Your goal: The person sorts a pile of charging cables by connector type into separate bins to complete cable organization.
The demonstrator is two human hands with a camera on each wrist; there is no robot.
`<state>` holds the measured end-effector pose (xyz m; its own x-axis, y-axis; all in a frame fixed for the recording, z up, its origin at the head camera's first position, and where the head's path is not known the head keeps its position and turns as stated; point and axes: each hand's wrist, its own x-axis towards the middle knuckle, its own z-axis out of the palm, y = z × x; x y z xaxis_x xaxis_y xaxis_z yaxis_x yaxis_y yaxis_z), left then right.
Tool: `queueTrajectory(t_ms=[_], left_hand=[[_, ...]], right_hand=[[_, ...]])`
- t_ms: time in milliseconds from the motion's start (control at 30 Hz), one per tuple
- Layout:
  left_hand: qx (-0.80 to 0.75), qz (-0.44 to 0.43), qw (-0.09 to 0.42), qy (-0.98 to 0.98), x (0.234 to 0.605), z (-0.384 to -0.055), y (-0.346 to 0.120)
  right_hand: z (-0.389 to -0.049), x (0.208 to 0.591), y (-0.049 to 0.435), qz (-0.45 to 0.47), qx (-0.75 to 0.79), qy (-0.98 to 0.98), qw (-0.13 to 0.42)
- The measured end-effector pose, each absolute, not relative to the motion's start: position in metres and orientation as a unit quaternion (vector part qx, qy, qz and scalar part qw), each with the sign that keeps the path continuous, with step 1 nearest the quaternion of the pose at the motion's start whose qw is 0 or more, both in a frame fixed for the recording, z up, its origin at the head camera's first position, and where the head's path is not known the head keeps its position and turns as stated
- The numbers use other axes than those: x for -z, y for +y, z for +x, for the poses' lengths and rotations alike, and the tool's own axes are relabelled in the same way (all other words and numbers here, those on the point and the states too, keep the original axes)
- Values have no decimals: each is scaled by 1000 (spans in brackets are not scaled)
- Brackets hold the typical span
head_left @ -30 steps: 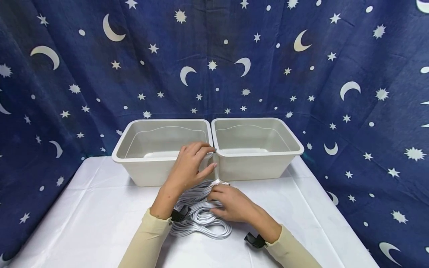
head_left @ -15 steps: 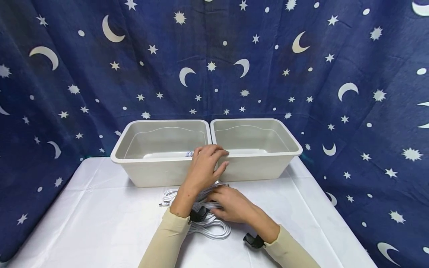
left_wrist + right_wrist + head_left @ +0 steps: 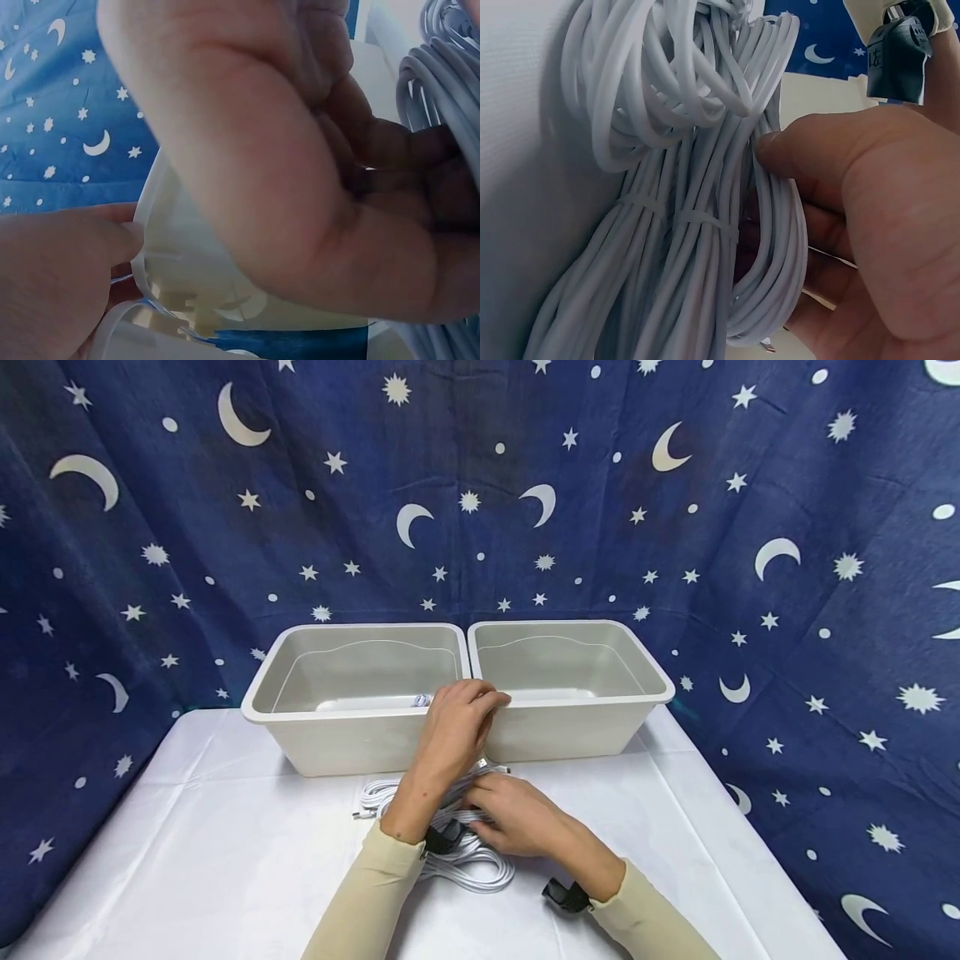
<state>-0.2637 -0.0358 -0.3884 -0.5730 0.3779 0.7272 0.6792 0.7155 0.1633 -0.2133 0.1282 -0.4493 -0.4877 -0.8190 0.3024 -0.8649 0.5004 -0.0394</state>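
My left hand [image 3: 450, 727] grips the near left corner of the right bin [image 3: 562, 727], a pale grey plastic tub. In the left wrist view, its thumb lies on the bin's rim [image 3: 142, 225], with fingers on the other side. Below it, my right hand [image 3: 517, 814] holds a coil of white cable [image 3: 776, 255] between thumb and fingers. More white cable coils [image 3: 480, 868] lie beside that one on the table, partly hidden under my left forearm. Light plastic ties [image 3: 705, 219] bind the coils in the right wrist view.
The left bin [image 3: 345, 743], of the same kind, stands against the right one; a small blue-and-white patch [image 3: 422, 700] shows on its floor. A cable plug [image 3: 363, 815] points left on the white tablecloth [image 3: 225, 860]. A blue moon-and-star curtain [image 3: 465, 468] hangs behind the bins.
My left hand has moved right from the gap between the bins and taken hold of the right bin's rim. More of the cable's left side shows. My right hand has hardly moved.
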Motion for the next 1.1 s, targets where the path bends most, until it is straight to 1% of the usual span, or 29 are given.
queueTrajectory(t_ms=[333, 633, 800, 1100], left_hand=[[227, -305, 354, -854, 390, -265, -35], [236, -308, 346, -854, 389, -265, -35], [238, -304, 337, -859, 387, -264, -35], [237, -306, 340, -857, 386, -264, -35]], right_hand=[[-212, 445, 129, 511, -100, -844, 133], [-209, 436, 133, 483, -102, -861, 124], [-210, 434, 135, 481, -88, -861, 137], [-209, 424, 139, 464, -89, -867, 157]])
